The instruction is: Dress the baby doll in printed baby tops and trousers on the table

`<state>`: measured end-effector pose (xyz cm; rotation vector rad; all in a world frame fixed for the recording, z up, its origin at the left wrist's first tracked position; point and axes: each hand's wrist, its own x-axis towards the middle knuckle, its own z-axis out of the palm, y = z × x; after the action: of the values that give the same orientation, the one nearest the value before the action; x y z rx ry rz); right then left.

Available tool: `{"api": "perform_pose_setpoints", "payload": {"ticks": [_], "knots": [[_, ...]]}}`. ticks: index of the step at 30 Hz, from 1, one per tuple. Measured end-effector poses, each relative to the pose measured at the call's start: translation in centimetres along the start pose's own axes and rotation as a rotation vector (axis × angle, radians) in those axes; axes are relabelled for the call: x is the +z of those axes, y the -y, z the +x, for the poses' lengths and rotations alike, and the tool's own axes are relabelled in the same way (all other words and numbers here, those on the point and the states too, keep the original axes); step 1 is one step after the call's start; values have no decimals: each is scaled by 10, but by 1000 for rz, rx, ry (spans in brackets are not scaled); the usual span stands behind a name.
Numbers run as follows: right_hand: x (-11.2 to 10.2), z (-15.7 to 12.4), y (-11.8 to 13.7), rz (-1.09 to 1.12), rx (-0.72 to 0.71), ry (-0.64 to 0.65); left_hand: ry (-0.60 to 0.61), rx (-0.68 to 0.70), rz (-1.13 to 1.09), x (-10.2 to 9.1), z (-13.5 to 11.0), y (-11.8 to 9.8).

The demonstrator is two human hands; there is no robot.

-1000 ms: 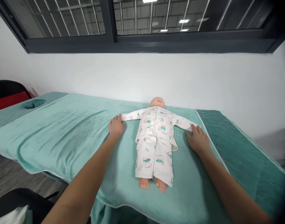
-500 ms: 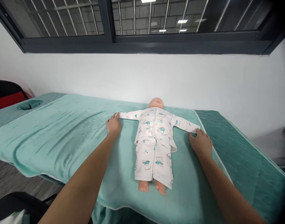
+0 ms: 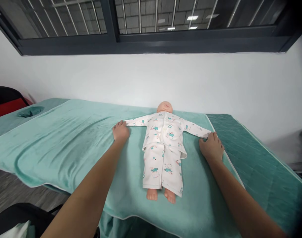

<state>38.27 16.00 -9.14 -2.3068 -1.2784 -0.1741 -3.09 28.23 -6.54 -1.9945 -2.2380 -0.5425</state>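
Observation:
A baby doll (image 3: 165,107) lies on its back, head toward the wall and bare feet toward me. It wears a white long-sleeved pajama top (image 3: 163,132) and matching white pajama pants (image 3: 154,168), both printed with teal bears. Both sleeves stretch out sideways. At the cuff of the sleeve on the left, my left hand (image 3: 121,131) is closed, its fingers curled on the fabric. My right hand (image 3: 212,147) pinches the end of the other sleeve (image 3: 196,130). The doll's hands are not visible.
A teal blanket (image 3: 66,138) with a pale edge covers the padded bed (image 3: 259,158). A face hole (image 3: 30,111) shows at the bed's left end. White wall (image 3: 141,79) and a dark-framed window (image 3: 151,43) stand behind. Black chairs are at left (image 3: 7,94) and lower left (image 3: 22,211).
The view has tilted slightly. My right hand and the sleeve end there sit a little higher in the picture. Both hands stay at the cuffs.

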Motion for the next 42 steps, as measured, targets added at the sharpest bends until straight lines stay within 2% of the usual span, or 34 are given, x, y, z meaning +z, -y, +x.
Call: {"api": "perform_pose_setpoints", "payload": {"ticks": [8,11,13,18,22,25,29,38,42], "knots": [[-1,-3,1,-47,-17,-3,-50,-40,-8,-4,-20,-4],[-3,-9,3,-50,-63,-57,-107,-54,-67,-12,-43,-14],[-4,-16,5,-12,-97,-69,-145,2,-113,-18,-65,-24],[-10,-51,13,329,-147,-52,-163,190,-184,-25,-123,-47],[-26,-97,28,608,-333,-24,-139,237,-341,-28,-147,-51],[-36,-121,37,643,-432,16,-104,344,-459,-33,-154,-50],[-38,-126,42,626,-425,69,-65,476,-511,-39,-157,-49],[-40,-123,43,553,-333,151,-132,444,-384,-29,-157,-48],[-39,-122,41,618,-318,137,-198,456,-473,-31,-158,-47]]}}
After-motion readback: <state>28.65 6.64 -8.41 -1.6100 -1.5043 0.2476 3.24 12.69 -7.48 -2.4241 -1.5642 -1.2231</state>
